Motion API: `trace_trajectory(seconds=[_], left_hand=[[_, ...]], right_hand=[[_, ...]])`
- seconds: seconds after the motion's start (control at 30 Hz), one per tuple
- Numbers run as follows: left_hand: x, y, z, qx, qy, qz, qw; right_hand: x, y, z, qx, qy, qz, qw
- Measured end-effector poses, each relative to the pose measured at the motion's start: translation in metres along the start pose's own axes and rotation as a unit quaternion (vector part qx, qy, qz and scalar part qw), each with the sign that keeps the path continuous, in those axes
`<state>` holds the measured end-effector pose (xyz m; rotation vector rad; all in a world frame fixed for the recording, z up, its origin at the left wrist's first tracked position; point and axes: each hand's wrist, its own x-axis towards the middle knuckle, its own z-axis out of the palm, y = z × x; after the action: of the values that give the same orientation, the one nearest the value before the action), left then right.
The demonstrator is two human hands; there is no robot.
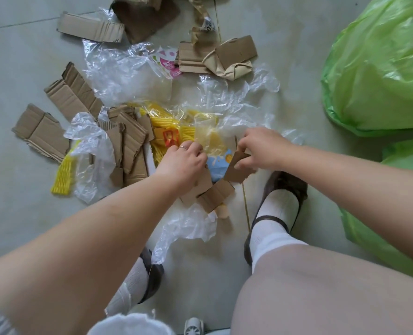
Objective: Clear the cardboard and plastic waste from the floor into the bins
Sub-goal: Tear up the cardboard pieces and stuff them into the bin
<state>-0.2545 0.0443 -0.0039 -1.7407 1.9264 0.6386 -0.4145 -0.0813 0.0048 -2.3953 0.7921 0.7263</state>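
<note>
Floor (19,68) strewn: cardboard scraps (72,93), plastic film (118,76).

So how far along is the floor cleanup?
Early. Some cardboard already shows inside the green bag. Right now the right hand pinches a cardboard scrap and the left hand grips the pile beside it. Still left on the floor: cardboard strips, clear plastic film, yellow foam netting.
</note>
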Motion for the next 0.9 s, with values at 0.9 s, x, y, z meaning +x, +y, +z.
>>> trace_trajectory(seconds=[0.9], left_hand=[[-0.005,-0.005,-0.040,-0.040,-0.035,0.000,0.999]], right_hand=[[-0.031,-0.021,0.041,0.319,0.006,0.087,0.944]])
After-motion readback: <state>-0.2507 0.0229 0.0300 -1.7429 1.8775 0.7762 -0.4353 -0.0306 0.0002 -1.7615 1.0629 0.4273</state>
